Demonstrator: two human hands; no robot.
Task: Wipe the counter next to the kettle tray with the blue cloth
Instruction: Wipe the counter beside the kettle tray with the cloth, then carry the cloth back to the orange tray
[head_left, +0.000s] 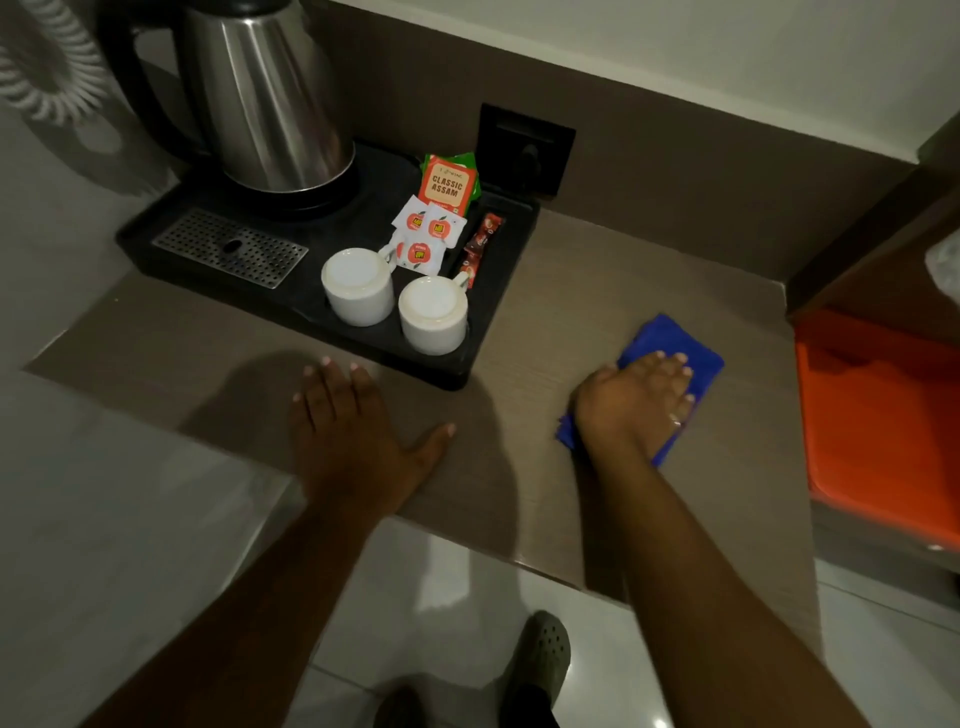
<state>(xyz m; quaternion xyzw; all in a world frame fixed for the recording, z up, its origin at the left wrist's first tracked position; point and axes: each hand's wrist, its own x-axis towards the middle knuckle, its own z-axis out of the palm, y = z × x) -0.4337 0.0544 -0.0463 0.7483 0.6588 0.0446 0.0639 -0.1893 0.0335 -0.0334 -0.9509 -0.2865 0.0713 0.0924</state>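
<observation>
Nearest the camera, two bare forearms are seen reaching out over a pale tiled floor, where a dark shoe (540, 654) is planted below the counter's front edge. The left hand (353, 431) is laid flat on the brown counter (597, 291), fingers spread and thumb out, with nothing held; it appears to serve as a brace. To its right, the right hand (636, 402) is pressed palm-down on the blue cloth (670, 340), fingers extended rather than curled, so the cloth is pinned beneath the palm and not gripped; folded blue edges show beyond the fingertips and behind the wrist. The cloth lies on the open stretch of counter between the black kettle tray (498, 317) and an orange surface (883, 415) at the right edge. The wiping step is judged to be in hand, since the cloth is already flat on the area named. Farther back on the tray, two white cups (395, 296) are set upside down, with sachets behind them and a steel kettle (265, 98) at the rear left. The next move calls for downward pressure to be kept while the cloth is slid across the bare strip, and the tray's near corner is to be avoided so nothing on it is jostled.
</observation>
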